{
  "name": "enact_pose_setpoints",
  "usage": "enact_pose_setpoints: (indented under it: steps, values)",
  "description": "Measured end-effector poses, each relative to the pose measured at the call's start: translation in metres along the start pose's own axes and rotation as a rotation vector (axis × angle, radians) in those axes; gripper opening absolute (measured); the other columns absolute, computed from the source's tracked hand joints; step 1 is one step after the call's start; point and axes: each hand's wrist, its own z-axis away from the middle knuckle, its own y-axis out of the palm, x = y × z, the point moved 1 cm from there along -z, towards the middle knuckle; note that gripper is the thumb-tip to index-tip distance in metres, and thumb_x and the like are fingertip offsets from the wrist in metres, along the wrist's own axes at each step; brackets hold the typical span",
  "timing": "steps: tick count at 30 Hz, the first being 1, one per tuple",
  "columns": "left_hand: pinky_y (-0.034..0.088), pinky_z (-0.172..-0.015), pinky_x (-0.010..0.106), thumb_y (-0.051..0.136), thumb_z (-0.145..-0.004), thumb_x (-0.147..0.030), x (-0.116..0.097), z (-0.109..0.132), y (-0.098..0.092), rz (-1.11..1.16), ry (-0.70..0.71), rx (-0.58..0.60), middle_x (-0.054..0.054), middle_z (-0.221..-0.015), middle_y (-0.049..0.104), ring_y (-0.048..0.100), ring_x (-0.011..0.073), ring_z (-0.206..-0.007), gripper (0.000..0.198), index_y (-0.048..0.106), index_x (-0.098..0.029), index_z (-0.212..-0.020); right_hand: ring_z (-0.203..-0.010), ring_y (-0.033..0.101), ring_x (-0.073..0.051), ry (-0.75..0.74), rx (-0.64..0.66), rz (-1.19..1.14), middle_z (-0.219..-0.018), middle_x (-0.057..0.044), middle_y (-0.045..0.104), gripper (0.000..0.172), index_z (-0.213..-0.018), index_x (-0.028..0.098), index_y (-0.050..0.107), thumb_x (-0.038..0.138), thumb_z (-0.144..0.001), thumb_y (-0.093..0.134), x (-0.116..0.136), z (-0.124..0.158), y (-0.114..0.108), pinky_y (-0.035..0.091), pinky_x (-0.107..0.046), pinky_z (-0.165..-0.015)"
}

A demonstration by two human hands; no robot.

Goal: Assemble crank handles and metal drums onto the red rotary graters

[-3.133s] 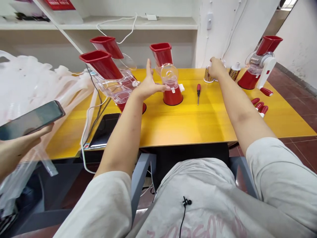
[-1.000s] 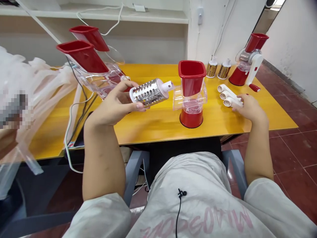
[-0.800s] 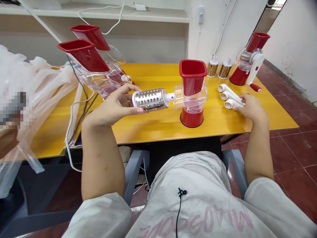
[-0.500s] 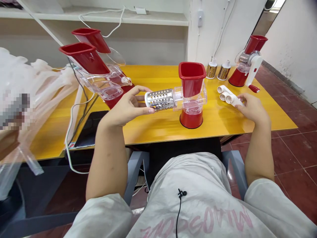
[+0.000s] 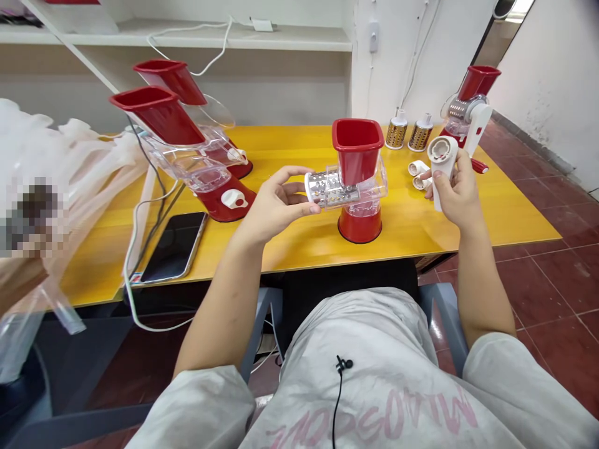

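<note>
My left hand grips the white rim of a metal grater drum. Most of the drum sits inside the clear sideways barrel of a rotary grater, which has a red hopper and a red base and stands upright on the table. In my right hand is a white crank handle, raised above the table with its round socket facing me. Just left of that hand, more white handles lie on the table, partly hidden by my fingers.
Two more rotary graters stand at the left, and an assembled one at the back right. Near it are two grater drums. A phone and cables lie left; beyond, another person's hand is by clear plastic bags.
My left hand has moved right, sliding the drum deeper into the grater's barrel. My right hand has lifted one white crank handle off the table and turned it upright.
</note>
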Motion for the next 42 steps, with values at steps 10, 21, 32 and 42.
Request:
enact_pose_setpoints:
  steps: [10,21,32,42]
  values:
    - [0.074,-0.091,0.033,0.123,-0.055,-0.047,0.005,0.0,0.02,0.002,0.075,-0.115,0.013,-0.142,0.084,0.087,0.0241,-0.103,0.097,0.081,-0.023,-0.138,-0.101,0.073,-0.027,-0.054,0.327,-0.132,-0.141,-0.009,0.075,0.079,-0.19,0.043,0.04,0.067,-0.118,0.061,0.049,0.02,0.026,0.075,-0.055,-0.099]
    - [0.068,-0.125,0.055,0.113,-0.079,-0.052,0.002,0.009,0.036,0.156,0.01,0.031,0.019,-0.156,0.082,0.082,0.0406,-0.145,0.117,0.056,-0.024,-0.178,-0.128,0.073,-0.035,-0.036,0.395,-0.083,-0.151,-0.011,0.072,0.091,-0.191,0.045,0.037,0.063,-0.111,0.076,0.06,0.024,0.025,0.074,-0.056,-0.104]
    - [0.059,-0.137,0.053,0.111,-0.081,-0.057,0.013,0.001,0.05,0.137,0.063,-0.114,0.017,-0.174,0.07,0.072,0.0378,-0.159,0.106,0.064,-0.024,-0.17,-0.089,0.069,-0.021,0.105,0.139,-0.498,-0.134,-0.006,0.075,0.087,-0.168,0.046,0.053,0.067,-0.094,0.094,0.049,0.012,0.046,0.07,-0.039,-0.074]
    - [0.074,-0.105,0.044,0.089,-0.103,-0.063,0.002,-0.002,0.045,0.166,0.046,-0.137,0.014,-0.147,0.086,0.089,0.0298,-0.124,0.063,0.075,-0.026,-0.153,-0.103,0.074,-0.025,0.21,0.136,-0.592,-0.151,-0.013,0.076,0.095,-0.145,0.028,0.074,0.073,-0.07,0.111,0.078,0.008,0.079,0.059,-0.032,-0.06]
